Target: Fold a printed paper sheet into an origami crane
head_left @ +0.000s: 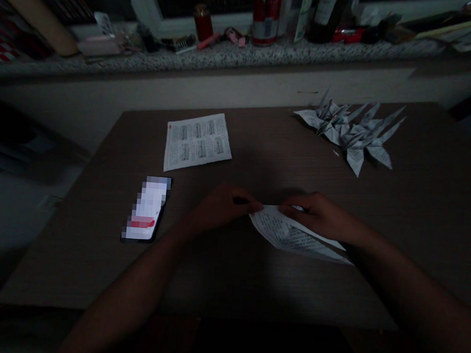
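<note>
A folded sheet of printed paper point(291, 236) is held just over the table, its long pointed end reaching toward the lower right. My left hand point(227, 206) pinches its left corner between thumb and fingers. Along the upper edge, my right hand point(322, 216) grips the same paper, fingers closed on it. The paper's layers gape a little below the right hand. Farther back at the right lies a cluster of folded paper cranes point(351, 131) made from similar printed paper. A flat printed sheet point(198, 142) rests at the back left.
A lit smartphone point(146, 210) lies left of my forearm on the dark wooden table point(90, 263). Behind the table, a granite windowsill point(224, 57) bears a red can point(266, 16), a dark bottle point(328, 15), a small jar point(202, 24) and clutter. The room is dim.
</note>
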A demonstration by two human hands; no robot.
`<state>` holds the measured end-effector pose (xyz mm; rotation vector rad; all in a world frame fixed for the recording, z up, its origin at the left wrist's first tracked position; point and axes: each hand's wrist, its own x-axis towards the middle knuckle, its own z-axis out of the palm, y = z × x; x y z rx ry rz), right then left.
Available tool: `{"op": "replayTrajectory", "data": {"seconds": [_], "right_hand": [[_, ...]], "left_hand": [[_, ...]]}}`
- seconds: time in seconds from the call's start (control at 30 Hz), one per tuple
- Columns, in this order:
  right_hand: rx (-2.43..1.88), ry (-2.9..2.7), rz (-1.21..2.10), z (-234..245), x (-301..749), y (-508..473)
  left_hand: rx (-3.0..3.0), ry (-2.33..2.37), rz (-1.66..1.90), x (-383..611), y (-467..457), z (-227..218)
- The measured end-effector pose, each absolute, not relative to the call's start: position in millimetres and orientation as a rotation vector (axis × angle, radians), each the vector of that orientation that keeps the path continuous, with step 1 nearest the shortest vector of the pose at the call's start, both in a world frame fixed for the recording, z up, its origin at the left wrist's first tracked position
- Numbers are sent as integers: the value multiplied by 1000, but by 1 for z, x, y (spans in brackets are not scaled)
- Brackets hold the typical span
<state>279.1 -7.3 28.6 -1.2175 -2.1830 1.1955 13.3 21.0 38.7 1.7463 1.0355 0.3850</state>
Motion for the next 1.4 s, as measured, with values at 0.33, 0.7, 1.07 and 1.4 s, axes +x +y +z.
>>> {"op": "replayTrajectory", "data": {"seconds": [0.33,0.7,1.07,1.4], "right_hand": [[-1250,-2156,1274,24,283,-2],[-1318,-1862,1412,16,298,6],[-1303,-1934,1334,13,296,8],[-1173,-2234,1312,21,279,9]], "left_hand": [[1826,1002,328,7,26,33],[1808,1166,402,-1,34,36],[1908,1158,338,-4,35,32],[1840,911,299,16,27,33]]}}
